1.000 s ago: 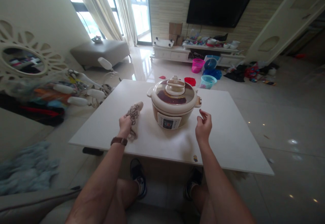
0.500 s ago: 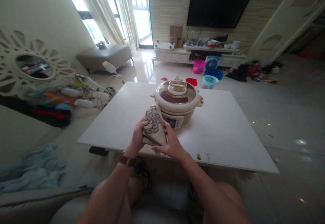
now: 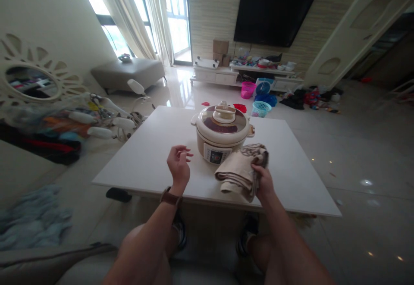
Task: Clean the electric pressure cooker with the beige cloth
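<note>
At the near side of the tabletop point(image 3: 145, 147), right of centre, a folded cloth point(image 3: 237, 168) is found in the right hand point(image 3: 265, 181). That grip is closed on the cloth's right edge, thumb uppermost over the fabric. The edge hold appears chosen to keep the layers together, leaving the left part of the bundle unsupported by any finger. Whether the cloth bears on the surface below cannot be determined.

The left hand point(image 3: 179, 162) is empty: its grip is slack, fingers loosely curled toward the cooker point(image 3: 222, 135) and apart from it. A brown strap point(image 3: 170, 198) is noted on that wrist.

The cooker stands upright beyond the hands, lid point(image 3: 210, 124) in place. Its control panel point(image 3: 216, 155) faces the near edge, presumably so that a seated person can read it, and its side handles point(image 3: 251, 131) project left and right. The cloth overlaps the cooker's lower right in view; contact cannot be confirmed.

Orientation of the cloth: the long axis appears to run diagonally, from near left to far right. Stacked fold edges point toward the near left; the dark-patterned portion lies at the far right end, somewhat bunched above the fingers.
</note>
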`<action>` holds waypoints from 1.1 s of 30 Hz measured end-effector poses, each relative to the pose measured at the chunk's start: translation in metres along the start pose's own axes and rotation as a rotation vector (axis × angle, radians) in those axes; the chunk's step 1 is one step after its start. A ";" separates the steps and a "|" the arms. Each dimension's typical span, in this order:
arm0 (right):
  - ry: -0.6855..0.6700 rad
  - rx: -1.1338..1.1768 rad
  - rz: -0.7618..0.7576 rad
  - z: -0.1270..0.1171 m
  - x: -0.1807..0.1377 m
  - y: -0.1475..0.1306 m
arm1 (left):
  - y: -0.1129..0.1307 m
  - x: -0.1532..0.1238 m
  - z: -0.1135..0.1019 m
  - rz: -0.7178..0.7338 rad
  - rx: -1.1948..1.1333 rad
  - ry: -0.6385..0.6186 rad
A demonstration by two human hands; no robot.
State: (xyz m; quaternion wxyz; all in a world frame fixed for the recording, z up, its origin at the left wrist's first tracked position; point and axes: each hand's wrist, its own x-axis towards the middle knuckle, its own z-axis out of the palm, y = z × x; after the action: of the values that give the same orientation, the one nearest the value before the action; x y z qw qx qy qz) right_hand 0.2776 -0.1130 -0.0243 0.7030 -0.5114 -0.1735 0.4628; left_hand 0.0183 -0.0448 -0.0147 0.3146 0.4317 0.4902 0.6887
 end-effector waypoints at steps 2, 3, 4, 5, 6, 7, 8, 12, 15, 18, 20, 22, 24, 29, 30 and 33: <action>0.164 0.054 -0.269 -0.017 0.015 -0.023 | -0.010 0.011 0.006 -0.186 -0.016 0.023; 0.236 0.052 -0.422 -0.023 0.022 -0.032 | -0.013 0.014 0.009 -0.243 -0.019 0.016; 0.296 0.022 -0.552 -0.027 0.029 -0.037 | -0.016 0.016 0.012 -0.277 -0.019 0.004; 0.341 -0.038 -0.650 -0.028 0.034 -0.040 | -0.018 0.016 0.015 -0.293 -0.017 -0.011; 0.362 -0.124 -0.712 -0.027 0.039 -0.039 | -0.020 0.016 0.019 -0.298 -0.012 -0.027; 0.356 -0.227 -0.747 -0.023 0.042 -0.034 | -0.022 0.015 0.022 -0.301 -0.009 -0.041; 0.315 -0.336 -0.777 -0.016 0.045 -0.028 | -0.024 0.013 0.025 -0.306 -0.008 -0.053; -0.061 -0.749 -1.024 0.024 0.055 0.006 | -0.035 0.009 0.039 -0.346 0.000 -0.104; -0.229 -1.007 -1.091 0.047 0.069 0.016 | -0.046 0.007 0.047 -0.400 -0.002 -0.139; -0.196 -1.044 -1.077 0.053 0.091 0.011 | -0.056 0.008 0.049 -0.427 0.009 -0.183; -0.106 -0.966 -1.060 0.052 0.102 0.006 | -0.061 0.012 0.048 -0.426 0.031 -0.214; -0.054 -0.934 -1.047 0.056 0.101 0.004 | -0.065 0.017 0.046 -0.425 0.051 -0.215; -0.101 -1.001 -1.068 0.064 0.089 0.005 | -0.068 0.023 0.045 -0.437 0.058 -0.193; -0.332 -1.212 -1.145 0.076 0.065 0.004 | -0.072 0.030 0.045 -0.482 0.012 -0.161; -0.316 -1.191 -1.140 0.072 0.069 0.002 | -0.072 0.030 0.045 -0.480 0.007 -0.159; -0.115 -0.998 -1.080 0.054 0.091 0.001 | -0.072 0.028 0.042 -0.475 0.014 -0.167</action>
State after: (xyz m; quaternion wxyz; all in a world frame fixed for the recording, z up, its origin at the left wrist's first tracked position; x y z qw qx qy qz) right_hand 0.2850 -0.0074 -0.0234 0.5062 -0.5887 -0.6277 -0.0555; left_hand 0.0445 0.0190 -0.0684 0.5040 0.3621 0.5551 0.5539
